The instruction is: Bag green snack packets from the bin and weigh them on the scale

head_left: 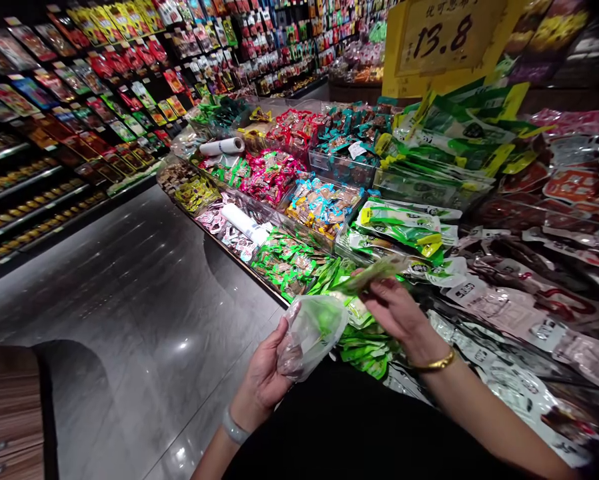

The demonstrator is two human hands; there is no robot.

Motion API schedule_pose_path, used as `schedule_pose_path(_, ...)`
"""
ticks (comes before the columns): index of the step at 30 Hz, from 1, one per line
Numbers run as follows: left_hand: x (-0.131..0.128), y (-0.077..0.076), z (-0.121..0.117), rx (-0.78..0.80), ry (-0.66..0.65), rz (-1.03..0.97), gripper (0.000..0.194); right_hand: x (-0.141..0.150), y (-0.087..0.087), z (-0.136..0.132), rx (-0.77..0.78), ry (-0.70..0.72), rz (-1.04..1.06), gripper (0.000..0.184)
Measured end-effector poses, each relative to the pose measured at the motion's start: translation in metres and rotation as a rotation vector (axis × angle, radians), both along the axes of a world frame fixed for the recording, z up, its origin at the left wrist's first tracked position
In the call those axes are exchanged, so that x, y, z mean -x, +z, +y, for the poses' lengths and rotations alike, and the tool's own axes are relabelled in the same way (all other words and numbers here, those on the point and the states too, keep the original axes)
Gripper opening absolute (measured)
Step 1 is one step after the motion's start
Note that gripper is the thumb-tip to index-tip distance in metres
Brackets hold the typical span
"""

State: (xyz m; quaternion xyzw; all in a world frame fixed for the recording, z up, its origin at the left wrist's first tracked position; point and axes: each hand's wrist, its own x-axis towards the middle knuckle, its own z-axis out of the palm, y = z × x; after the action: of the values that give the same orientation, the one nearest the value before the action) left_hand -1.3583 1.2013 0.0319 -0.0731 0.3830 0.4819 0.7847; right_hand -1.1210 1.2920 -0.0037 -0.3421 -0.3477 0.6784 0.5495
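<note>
My left hand [267, 370] is closed on a clear plastic bag [312, 333], whose mouth gapes toward the right. Something green shows through the bag's film; I cannot tell whether it lies inside or behind. To the right and a little higher, my right hand [392, 307] pinches a flat green snack packet [372, 275], slightly blurred. Beneath that hand spreads a heap of green packets [367, 350]. Larger green-and-white pouches [399, 227] lie just beyond it.
Bins of wrapped snacks, among them pink packets [269, 175] and blue packets [324, 200], fill the display. Two white rolls [244, 223] rest on it. A yellow price sign [444, 43] stands behind. Hanging-packet shelves [104, 87] line the left, beyond the grey floor [144, 307].
</note>
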Motion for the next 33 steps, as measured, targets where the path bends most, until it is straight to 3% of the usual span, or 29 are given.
schedule_pose_path(2,-0.001,0.0,0.0,-0.011,-0.008,0.003,0.026,0.016,0.012,-0.019,0.004,0.179,0.031,0.029)
schedule_pose_path(4,-0.001,0.001,-0.002,-0.022,-0.022,0.019,0.027,0.027,0.012,-0.032,-0.058,0.348,-0.077,0.024)
schedule_pose_path(7,-0.002,0.004,-0.004,-0.039,-0.038,0.048,0.03,0.034,-0.002,-0.041,-0.211,0.518,-0.35,0.019)
schedule_pose_path(10,-0.004,0.007,-0.007,-0.037,-0.055,0.051,0.033,0.038,-0.018,-0.044,-0.347,0.577,-0.582,0.013)
schedule_pose_path(16,-0.005,0.009,-0.013,-0.006,-0.04,0.059,0.038,0.05,-0.023,-0.048,-0.621,0.537,-0.831,0.017)
schedule_pose_path(20,0.0,0.006,-0.018,-0.023,0.011,0.05,0.036,0.037,-0.031,-0.031,-0.454,0.339,-0.718,0.018)
schedule_pose_path(22,0.002,0.005,-0.021,-0.019,0.023,0.044,0.035,0.026,-0.045,-0.017,-0.351,0.19,-0.851,0.022)
schedule_pose_path(24,0.003,0.004,-0.024,-0.016,0.032,0.043,0.035,0.018,-0.063,-0.004,-0.338,0.126,-1.147,0.026)
schedule_pose_path(26,0.004,0.005,-0.026,-0.015,0.04,0.035,0.035,0.017,-0.082,0.003,-0.379,0.196,-1.443,0.045)
schedule_pose_path(29,0.005,0.006,-0.029,-0.023,0.053,0.024,0.033,0.027,-0.1,0.003,-0.43,0.339,-1.688,0.065)
schedule_pose_path(33,0.006,0.008,-0.032,-0.028,0.062,0.038,0.03,0.043,-0.103,0.001,-0.391,0.284,-1.779,0.051)
